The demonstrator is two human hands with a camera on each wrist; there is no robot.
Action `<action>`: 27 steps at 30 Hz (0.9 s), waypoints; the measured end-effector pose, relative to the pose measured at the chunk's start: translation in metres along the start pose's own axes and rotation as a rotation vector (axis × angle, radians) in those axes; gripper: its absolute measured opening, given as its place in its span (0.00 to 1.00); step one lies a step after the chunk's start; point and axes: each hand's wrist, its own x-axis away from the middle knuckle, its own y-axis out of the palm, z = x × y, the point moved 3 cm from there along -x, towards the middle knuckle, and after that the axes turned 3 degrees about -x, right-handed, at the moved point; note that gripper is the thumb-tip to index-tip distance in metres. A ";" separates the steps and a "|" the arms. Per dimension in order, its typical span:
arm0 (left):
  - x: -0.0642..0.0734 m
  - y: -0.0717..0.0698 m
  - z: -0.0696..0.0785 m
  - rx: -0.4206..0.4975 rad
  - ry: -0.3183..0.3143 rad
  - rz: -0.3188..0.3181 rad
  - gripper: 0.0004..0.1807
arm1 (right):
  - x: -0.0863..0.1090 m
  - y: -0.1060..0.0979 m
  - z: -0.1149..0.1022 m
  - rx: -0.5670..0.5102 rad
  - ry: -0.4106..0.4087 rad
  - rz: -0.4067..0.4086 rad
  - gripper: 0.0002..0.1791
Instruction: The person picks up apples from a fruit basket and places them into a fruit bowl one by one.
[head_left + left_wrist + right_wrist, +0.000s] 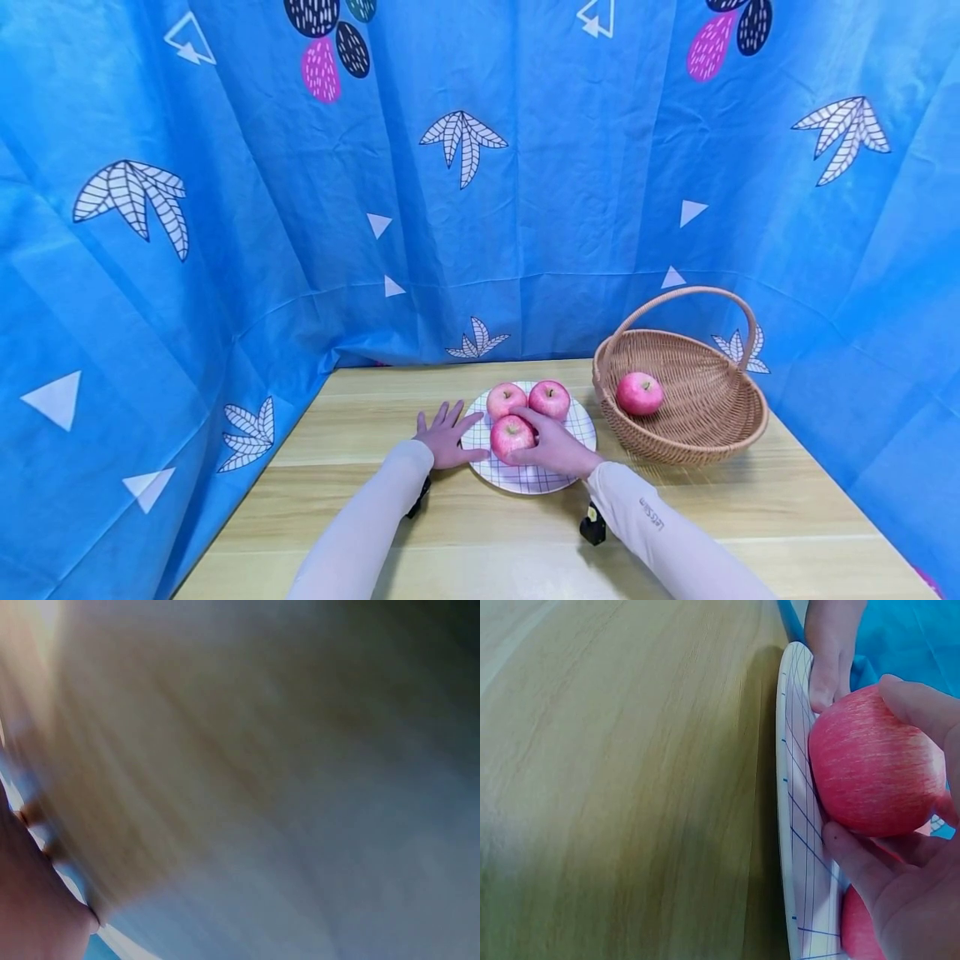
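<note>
The step in hand seems to be taking the front apple (510, 442) from the round, grid-patterned plate (582, 427), which lies on the wooden tabletop (480, 550). The right hand (558, 446) grasps that apple, its thumb on the near side and its fingers curled round the far side, low and close to the plate. Whether the fruit still bears on the plate cannot be told for sure.

The left hand (444, 440) holds nothing; its fingers are spread straight at the plate's left edge, with the thumb and one fingertip over the rim. How firmly it presses cannot be told.

Two more apples, the back-left apple (505, 399) and the back-right apple (550, 400), sit close behind, so the far-side fingers have little room. A straight upward lift would suit better than a sideways drag, which could set the neighbours rolling. The round, smooth fruit probably calls for an even, gentle pinch across its widest part, and light pressure on the rim should keep the plate from tipping.

To the right, the wicker basket (675, 450) holds another apple (640, 393); its tall handle would be worth keeping clear of.
</note>
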 end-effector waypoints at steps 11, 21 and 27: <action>0.002 -0.003 0.002 0.001 0.007 0.003 0.54 | 0.001 0.000 0.000 0.001 0.002 -0.004 0.44; 0.000 0.005 -0.002 -0.013 0.001 0.011 0.55 | 0.005 0.001 0.003 0.007 0.040 -0.013 0.47; -0.001 0.005 -0.003 -0.001 0.011 0.027 0.54 | 0.008 -0.003 0.002 0.009 0.024 0.004 0.47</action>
